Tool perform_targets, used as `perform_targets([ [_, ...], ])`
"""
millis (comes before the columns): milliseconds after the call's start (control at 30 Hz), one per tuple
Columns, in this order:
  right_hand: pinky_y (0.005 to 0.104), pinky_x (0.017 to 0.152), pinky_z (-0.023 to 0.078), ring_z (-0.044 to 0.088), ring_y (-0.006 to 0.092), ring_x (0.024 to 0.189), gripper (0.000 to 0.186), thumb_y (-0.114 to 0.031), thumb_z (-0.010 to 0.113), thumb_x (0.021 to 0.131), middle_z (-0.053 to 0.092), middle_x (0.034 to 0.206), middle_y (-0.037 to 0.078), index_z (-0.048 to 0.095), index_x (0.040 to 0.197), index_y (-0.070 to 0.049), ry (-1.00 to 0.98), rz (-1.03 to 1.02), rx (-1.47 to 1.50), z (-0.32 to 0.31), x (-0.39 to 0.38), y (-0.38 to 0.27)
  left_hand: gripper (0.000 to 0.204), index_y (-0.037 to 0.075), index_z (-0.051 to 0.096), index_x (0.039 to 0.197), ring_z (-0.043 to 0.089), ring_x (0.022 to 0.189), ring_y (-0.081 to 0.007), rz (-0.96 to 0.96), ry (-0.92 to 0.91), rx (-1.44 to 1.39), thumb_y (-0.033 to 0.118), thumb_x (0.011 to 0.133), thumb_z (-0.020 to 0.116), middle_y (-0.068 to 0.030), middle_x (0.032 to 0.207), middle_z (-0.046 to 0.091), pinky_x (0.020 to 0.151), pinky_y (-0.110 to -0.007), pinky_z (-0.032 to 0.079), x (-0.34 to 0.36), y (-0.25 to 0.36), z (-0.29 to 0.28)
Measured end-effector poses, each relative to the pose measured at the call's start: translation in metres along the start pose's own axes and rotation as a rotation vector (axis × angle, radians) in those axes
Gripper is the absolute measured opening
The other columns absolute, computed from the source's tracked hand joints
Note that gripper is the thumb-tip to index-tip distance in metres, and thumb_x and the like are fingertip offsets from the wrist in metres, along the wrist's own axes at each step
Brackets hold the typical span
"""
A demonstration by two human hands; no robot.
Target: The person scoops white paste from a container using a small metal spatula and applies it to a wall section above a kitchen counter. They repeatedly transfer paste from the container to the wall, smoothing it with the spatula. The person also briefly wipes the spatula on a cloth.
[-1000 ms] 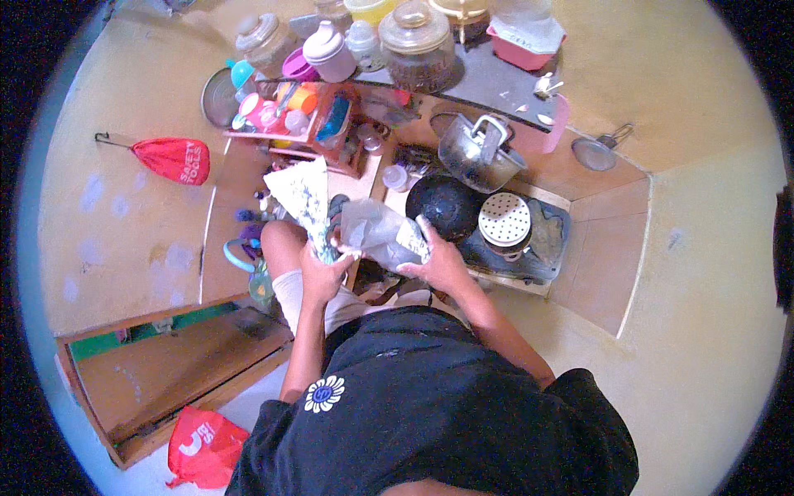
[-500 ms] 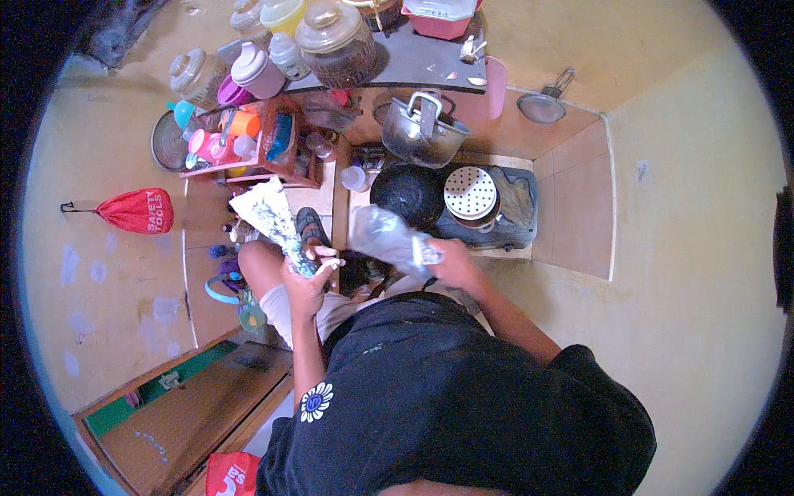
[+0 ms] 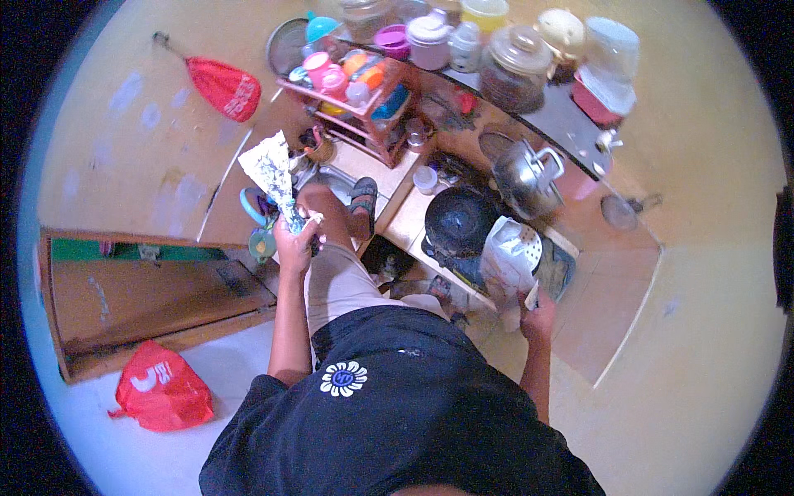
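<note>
My left hand is closed round the lower, narrow end of a white, dark-mottled triangular piece, raised above my leg; it resembles a caked scraper, but I cannot be sure. My right hand grips a crumpled translucent plastic bag with something small and white at the grip. The bag is in front of a white perforated round lid at the right of the counter, beside a black wok. A steel pot stands behind them.
A crowded shelf holds jars and tubs. A red rack of cups stands on the left. A sieve and red pouch hang on the walls. A wooden panel and red bag are at lower left.
The camera view has turned. My right hand has moved right and down with the plastic bag, away from my left hand, which keeps the white piece raised.
</note>
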State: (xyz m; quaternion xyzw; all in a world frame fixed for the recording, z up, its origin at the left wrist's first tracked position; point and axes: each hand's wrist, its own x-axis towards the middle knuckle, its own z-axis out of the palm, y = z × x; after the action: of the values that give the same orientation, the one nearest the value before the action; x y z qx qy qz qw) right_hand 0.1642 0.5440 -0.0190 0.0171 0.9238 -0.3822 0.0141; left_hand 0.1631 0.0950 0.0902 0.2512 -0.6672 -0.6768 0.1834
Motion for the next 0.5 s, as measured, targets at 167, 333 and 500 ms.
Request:
perform_targets([
  [167,0.0326,0.067,0.047,0.061,0.0194,0.073,0.026,-0.02,0.066,0.082,0.065,0.081,0.013,0.063,0.096,0.002,-0.121,-0.011,0.139,0.041,0.045,-0.043,0.014,0.006,0.048,0.087,0.052,0.042,-0.0126,-0.023,0.106,-0.12,0.007,0.081,0.061,-0.0067,0.065,0.058,0.036,-0.025,0.041,-0.004,-0.027,-0.011],
  [333,0.031,0.07,0.047,0.06,0.0152,0.076,0.024,-0.016,0.064,0.083,0.066,0.085,0.008,0.062,0.096,0.004,-0.191,0.01,0.534,0.11,0.077,-0.073,0.016,0.006,0.047,0.085,0.055,0.048,-0.0135,-0.105,0.184,-0.218,0.008,0.081,0.062,-0.0073,0.068,0.059,0.038,-0.024,0.043,-0.006,-0.052,-0.01],
  [500,0.0296,0.072,0.047,0.06,0.0136,0.078,0.026,-0.018,0.068,0.08,0.066,0.085,0.008,0.063,0.097,0.001,-0.353,-0.016,0.629,0.134,0.099,-0.115,0.018,0.0,0.057,0.094,0.059,0.064,-0.012,-0.121,0.228,-0.134,0.008,0.081,0.066,-0.006,0.08,0.063,0.05,-0.023,0.046,0.004,-0.083,-0.006],
])
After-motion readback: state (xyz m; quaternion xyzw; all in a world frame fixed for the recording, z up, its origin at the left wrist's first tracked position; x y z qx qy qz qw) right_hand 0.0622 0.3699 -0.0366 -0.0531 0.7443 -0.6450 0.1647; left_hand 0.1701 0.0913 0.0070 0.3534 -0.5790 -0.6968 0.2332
